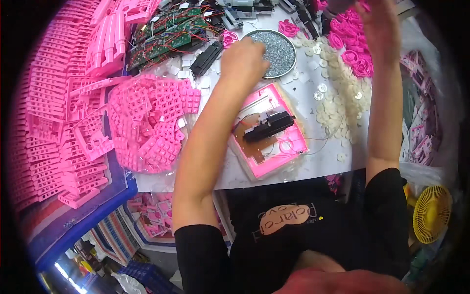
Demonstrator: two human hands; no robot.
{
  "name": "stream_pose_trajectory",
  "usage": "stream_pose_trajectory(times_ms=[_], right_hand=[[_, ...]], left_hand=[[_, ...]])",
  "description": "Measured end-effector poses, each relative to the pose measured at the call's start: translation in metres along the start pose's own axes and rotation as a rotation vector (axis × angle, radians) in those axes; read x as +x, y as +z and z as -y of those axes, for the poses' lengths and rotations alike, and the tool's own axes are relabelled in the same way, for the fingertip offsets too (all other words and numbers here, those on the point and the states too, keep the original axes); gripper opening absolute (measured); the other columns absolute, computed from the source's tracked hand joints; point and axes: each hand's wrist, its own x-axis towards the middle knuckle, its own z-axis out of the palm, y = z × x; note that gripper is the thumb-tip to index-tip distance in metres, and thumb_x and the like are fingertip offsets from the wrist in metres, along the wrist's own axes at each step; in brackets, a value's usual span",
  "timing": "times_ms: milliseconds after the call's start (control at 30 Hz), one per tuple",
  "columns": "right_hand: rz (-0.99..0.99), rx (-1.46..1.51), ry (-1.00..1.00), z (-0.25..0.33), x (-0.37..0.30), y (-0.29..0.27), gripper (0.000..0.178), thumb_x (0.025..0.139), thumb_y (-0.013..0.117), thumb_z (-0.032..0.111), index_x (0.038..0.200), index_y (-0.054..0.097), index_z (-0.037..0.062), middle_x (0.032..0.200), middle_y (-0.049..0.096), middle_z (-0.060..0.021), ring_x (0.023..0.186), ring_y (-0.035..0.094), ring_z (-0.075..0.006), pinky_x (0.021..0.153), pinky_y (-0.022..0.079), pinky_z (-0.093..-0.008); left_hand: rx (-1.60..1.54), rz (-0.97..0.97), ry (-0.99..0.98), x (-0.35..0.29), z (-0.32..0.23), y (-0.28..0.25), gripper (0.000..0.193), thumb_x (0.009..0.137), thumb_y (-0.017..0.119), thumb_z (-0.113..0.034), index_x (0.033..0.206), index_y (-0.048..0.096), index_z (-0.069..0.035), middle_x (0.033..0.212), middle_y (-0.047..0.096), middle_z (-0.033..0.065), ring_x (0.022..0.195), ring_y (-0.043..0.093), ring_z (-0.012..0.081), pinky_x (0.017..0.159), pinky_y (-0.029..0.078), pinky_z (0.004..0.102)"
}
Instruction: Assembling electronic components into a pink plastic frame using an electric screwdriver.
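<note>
My left hand, fingers curled, rests over the left rim of a round tin filled with small grey metal pieces, which look like screws. Anything between its fingertips is hidden. High at the right, my right hand is blurred and partly cut off by the upper edge; a dark blurred object is beside its fingers. Below the tin lies a bright pink plastic casing. Inside it are a brown circuit board, a black mechanism and thin loose wires.
At left are stacked pink casings and a bag of pink keypads. Green circuit boards with wires lie at the back left. Pale discs and pink rose-shaped parts spread at right. A yellow fan stands lower right.
</note>
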Motion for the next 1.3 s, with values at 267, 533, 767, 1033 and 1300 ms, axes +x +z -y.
stream_pose_trajectory(times_ms=[267, 533, 767, 1033, 1300], right_hand=[[0.333, -0.114, 0.371, -0.013, -0.025, 0.002, 0.046, 0.092, 0.072, 0.014, 0.131, 0.053, -0.0009, 0.091, 0.065, -0.0067, 0.074, 0.063, -0.0146, 0.065, 0.048, -0.0261], [0.340, -0.617, -0.188, -0.003, -0.072, 0.013, 0.059, 0.082, 0.080, 0.007, 0.134, 0.055, -0.0027, 0.116, 0.063, -0.0130, 0.106, 0.061, -0.0257, 0.091, 0.048, -0.0383], [1.143, -0.563, 0.009, -0.025, -0.174, 0.027, 0.043, 0.079, 0.080, 0.016, 0.117, 0.062, 0.0027, 0.114, 0.064, -0.0134, 0.107, 0.057, -0.0341, 0.092, 0.050, -0.0423], [1.106, -0.720, 0.067, -0.020, -0.176, 0.053, 0.032, 0.077, 0.081, 0.017, 0.098, 0.059, 0.0054, 0.099, 0.060, -0.0107, 0.096, 0.056, -0.0329, 0.084, 0.049, -0.0422], [1.044, -0.652, 0.103, -0.024, -0.178, 0.047, 0.033, 0.078, 0.080, 0.017, 0.104, 0.062, 0.0061, 0.101, 0.062, -0.0102, 0.097, 0.057, -0.0325, 0.085, 0.049, -0.0415]], left_hand=[[0.077, 0.198, 0.107, 0.011, 0.014, 0.014, 0.017, 0.088, 0.068, -0.026, 0.094, 0.077, -0.012, 0.090, 0.071, 0.0078, 0.090, 0.068, 0.0314, 0.078, 0.052, 0.0464], [-0.184, 0.307, -0.075, -0.048, -0.012, -0.065, 0.020, 0.089, 0.069, -0.024, 0.096, 0.073, -0.005, 0.094, 0.071, 0.0148, 0.089, 0.067, 0.0343, 0.080, 0.053, 0.0431], [-0.475, 0.420, 0.007, -0.107, -0.009, -0.071, 0.009, 0.092, 0.063, -0.010, 0.092, 0.065, 0.000, 0.087, 0.060, 0.0153, 0.081, 0.061, 0.0335, 0.073, 0.049, 0.0402], [-0.735, 0.255, -0.069, -0.127, 0.001, -0.052, 0.007, 0.096, 0.058, -0.006, 0.093, 0.057, 0.001, 0.088, 0.055, 0.0131, 0.080, 0.054, 0.0269, 0.073, 0.045, 0.0348], [-0.720, 0.310, -0.099, -0.126, -0.005, -0.065, 0.007, 0.095, 0.060, -0.005, 0.094, 0.057, 0.001, 0.090, 0.056, 0.0119, 0.083, 0.055, 0.0253, 0.075, 0.045, 0.0344]])
